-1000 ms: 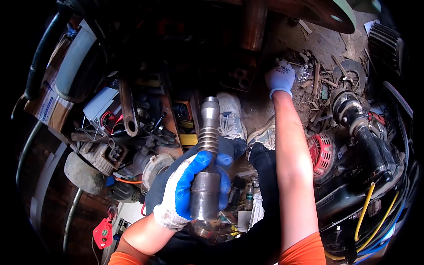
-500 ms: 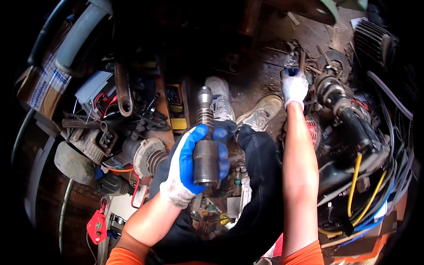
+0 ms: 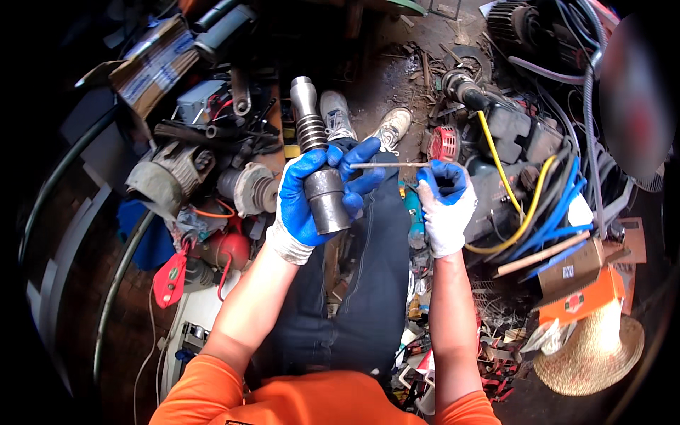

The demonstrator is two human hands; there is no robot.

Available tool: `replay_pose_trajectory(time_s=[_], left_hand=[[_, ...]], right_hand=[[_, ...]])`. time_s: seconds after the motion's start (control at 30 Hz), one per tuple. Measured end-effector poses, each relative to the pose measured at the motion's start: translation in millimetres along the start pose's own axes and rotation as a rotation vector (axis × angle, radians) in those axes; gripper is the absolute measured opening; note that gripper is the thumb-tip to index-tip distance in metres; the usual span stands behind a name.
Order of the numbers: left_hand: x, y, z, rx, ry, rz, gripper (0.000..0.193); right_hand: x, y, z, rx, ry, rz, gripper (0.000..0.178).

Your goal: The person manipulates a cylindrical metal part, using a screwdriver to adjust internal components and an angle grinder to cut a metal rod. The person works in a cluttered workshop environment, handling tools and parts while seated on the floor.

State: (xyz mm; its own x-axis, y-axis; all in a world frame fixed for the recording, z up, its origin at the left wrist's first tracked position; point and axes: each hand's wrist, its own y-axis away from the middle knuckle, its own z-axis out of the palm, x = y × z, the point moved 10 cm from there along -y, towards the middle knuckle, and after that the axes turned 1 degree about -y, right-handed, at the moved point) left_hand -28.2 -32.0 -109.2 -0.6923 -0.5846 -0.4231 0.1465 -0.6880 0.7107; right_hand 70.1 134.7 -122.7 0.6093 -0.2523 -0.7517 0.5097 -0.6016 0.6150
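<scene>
Your gloves (image 3: pixel 451 225) are white and blue; your metal piece (image 3: pixel 328 204) is silver and dark grey; your thin rod (image 3: pixel 397 165) is brownish; your sleeves (image 3: pixel 202 389) are orange (trousers (image 3: pixel 381 283) dark navy, pale-stitched)

1 ringed metal shaft (image 3: pixel 312 135) slants beside 1 thin crosswise rod (image 3: pixel 401 165).

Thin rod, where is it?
In the head view, right of centre: the rod is held by the right hand, its other end beside the left hand.
</scene>
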Motion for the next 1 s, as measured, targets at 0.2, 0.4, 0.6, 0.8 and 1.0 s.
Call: replay_pose_trajectory(time_s=[0.2, 0.4, 0.6, 0.8, 1.0], left_hand=[[-34.2, 70.9, 38.8, 0.042, -0.235, 0.058, 0.018], [-74.5, 101.4, 52.3, 0.066, 0.006, 0.055, 0.017], [-92.4, 106.7, 30.5, 0.172, 0.23, 0.011, 0.018], [-63.3, 98.9, 4.7, 0.29, 0.133, 0.057, 0.03], [-61.4, 92.5, 4.0, 0.223, 0.09, 0.016, 0.03]], right_hand=[[-76.0, 70.4, -23.1, 0.12, -0.116, -0.098, 0.023], [-67.6, 140.5, 39.6, -0.244, -0.439, 0.147, 0.074], [-87.4, 115.6, 48.7, -0.241, -0.524, 0.164, 0.042], [-97.4, 75.6, -26.5, -0.015, -0.402, 0.105, 0.035], [-74.7, 100.9, -45.6, -0.18, -0.054, 0.148, 0.036]])
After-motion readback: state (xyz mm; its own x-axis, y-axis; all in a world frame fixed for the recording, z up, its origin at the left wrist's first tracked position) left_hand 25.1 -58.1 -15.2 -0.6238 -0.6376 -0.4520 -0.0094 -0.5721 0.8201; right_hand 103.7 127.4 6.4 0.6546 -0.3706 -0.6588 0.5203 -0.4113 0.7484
